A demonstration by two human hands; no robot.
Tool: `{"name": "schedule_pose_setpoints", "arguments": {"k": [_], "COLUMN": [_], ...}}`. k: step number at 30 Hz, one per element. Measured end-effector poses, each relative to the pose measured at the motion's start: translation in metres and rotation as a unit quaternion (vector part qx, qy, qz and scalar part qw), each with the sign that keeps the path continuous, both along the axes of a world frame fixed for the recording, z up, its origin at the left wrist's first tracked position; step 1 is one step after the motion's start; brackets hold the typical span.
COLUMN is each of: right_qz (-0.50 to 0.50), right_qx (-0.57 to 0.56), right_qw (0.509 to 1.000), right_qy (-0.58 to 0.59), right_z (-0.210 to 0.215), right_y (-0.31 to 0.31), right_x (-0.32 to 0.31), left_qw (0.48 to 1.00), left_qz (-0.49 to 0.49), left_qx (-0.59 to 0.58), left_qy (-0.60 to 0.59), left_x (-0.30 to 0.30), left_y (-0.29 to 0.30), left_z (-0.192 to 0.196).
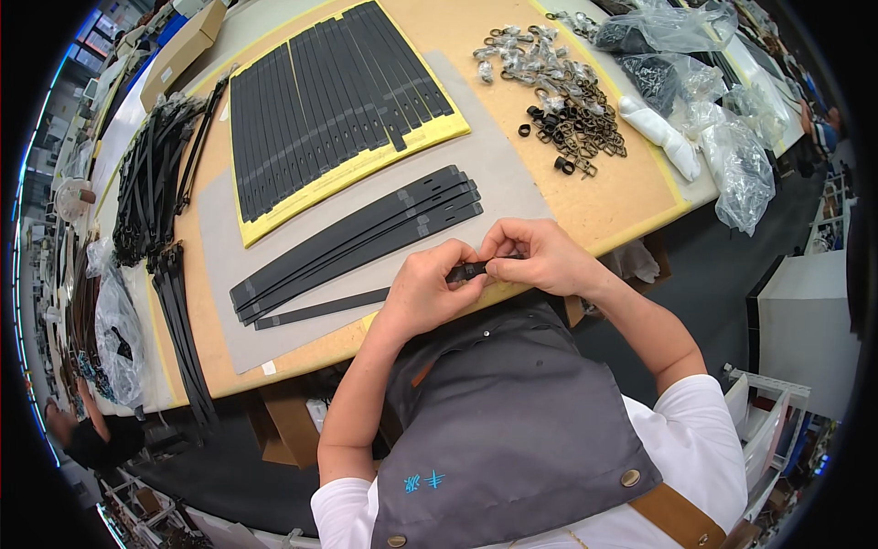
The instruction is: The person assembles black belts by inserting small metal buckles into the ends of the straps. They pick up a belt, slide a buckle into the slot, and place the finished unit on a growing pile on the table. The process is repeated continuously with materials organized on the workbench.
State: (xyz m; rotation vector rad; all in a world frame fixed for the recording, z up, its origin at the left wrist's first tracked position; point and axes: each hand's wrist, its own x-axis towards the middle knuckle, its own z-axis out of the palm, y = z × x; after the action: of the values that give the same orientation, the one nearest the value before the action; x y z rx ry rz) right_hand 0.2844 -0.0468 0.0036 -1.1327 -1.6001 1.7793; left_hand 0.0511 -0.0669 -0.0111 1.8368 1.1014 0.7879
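Close to the table's front edge, my left hand [432, 285] and my right hand [535, 253] meet on one end of a black strap [334, 306]. Both sets of fingers are pinched together around that end, and something small and dark shows between them, too hidden to name. The strap's other end stretches left over a grey mat [240, 340]. Just beyond my left hand lies a fanned stack of black straps [357, 242]. Farther off, a yellow-edged board [366, 165] carries many black straps side by side.
At the back right are loose metal buckles [599, 128], some wrapped in clear plastic, beside small black loops [564, 166]. A white roll [658, 137] and plastic bags [741, 165] lie right of them. Finished-looking black straps [151, 174] heap on the left. A cardboard box [183, 50] stands behind.
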Motion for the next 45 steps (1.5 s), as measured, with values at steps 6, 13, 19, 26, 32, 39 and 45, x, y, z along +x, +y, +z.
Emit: {"name": "schedule_pose_setpoints", "arguments": {"k": [6,13,19,26,32,39,45], "right_qz": [-0.019,-0.024,-0.041,-0.054,-0.021,0.024,0.088], "right_qx": [0.031,-0.052,-0.046,-0.085,-0.148,-0.094,-0.151], "right_qw": [0.998,0.998,0.996,0.993,0.977,0.985,0.984], "right_qy": [-0.055,0.019,0.067,0.067,0.153,0.143,-0.028], "right_z": [0.016,-0.003,-0.007,-0.002,0.000,-0.009,0.023], "right_y": [-0.003,0.002,0.006,0.004,0.006,0.000,0.005], "right_x": [-0.009,-0.011,-0.007,0.012,0.039,0.014,-0.005], "left_qw": [1.000,0.999,0.997,0.998,0.996,0.997,0.990], "left_qz": [-0.016,-0.031,0.034,0.036,0.050,0.022,-0.018], "left_qx": [0.021,0.015,-0.001,0.046,0.065,0.067,0.139], "left_qy": [0.006,-0.002,-0.064,-0.010,-0.036,-0.023,0.005], "left_x": [-0.004,-0.006,0.004,-0.001,-0.008,-0.002,-0.004], "left_y": [0.000,-0.001,-0.007,-0.010,-0.011,-0.020,-0.019], "left_z": [-0.003,-0.007,-0.005,-0.004,0.002,0.019,0.010]}}
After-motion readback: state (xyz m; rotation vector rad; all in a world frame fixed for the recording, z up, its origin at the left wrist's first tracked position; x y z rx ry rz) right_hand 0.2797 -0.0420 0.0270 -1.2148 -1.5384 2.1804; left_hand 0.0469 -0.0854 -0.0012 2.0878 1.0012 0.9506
